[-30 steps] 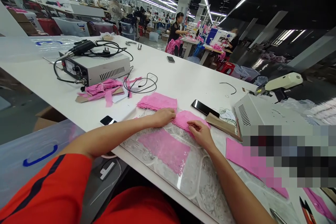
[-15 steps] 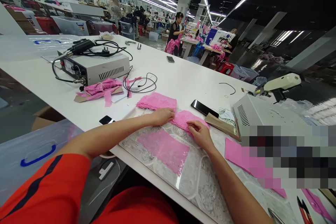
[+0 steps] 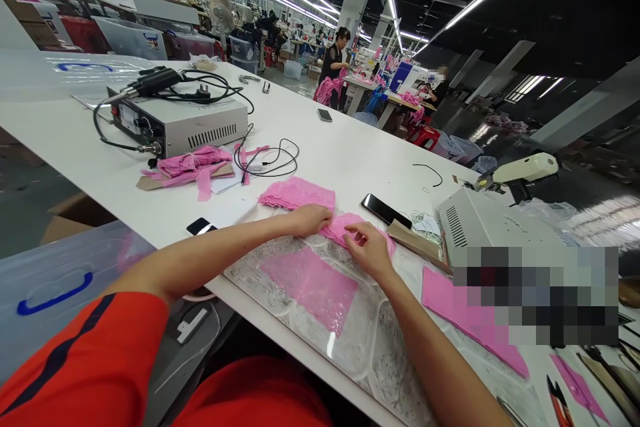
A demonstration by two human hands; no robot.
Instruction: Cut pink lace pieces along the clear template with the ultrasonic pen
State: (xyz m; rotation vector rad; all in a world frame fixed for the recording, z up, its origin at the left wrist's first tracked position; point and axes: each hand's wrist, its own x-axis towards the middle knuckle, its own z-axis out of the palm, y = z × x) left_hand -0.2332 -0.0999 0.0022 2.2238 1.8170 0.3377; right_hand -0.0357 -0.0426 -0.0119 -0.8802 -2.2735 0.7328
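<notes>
My left hand (image 3: pixel 311 220) reaches across to a pile of pink lace pieces (image 3: pixel 337 228), its fingers closed at the pile's left edge. Over the same pile hovers my right hand (image 3: pixel 370 248), fingers bent and a little apart, with nothing visible between them. A taller stack of pink lace pieces (image 3: pixel 299 193) sits just behind my left hand. Closer to me, a single sheer pink piece (image 3: pixel 313 288) lies flat on or under the clear, glossy mat (image 3: pixel 350 347). My left fingertips are partly hidden.
A grey box with cables (image 3: pixel 200 130) stands at the left beside bundled pink strips (image 3: pixel 193 163). To the right are a black phone (image 3: pixel 385 209), a brown cardboard piece (image 3: pixel 417 245), another grey machine (image 3: pixel 500 227), folded pink fabric (image 3: pixel 465 313) and red-handled cutters (image 3: pixel 559 403).
My right hand has shifted slightly left and up over the lace pile, its fingers now a little more spread. My left hand stays at the pile's edge. The view has turned slightly.
</notes>
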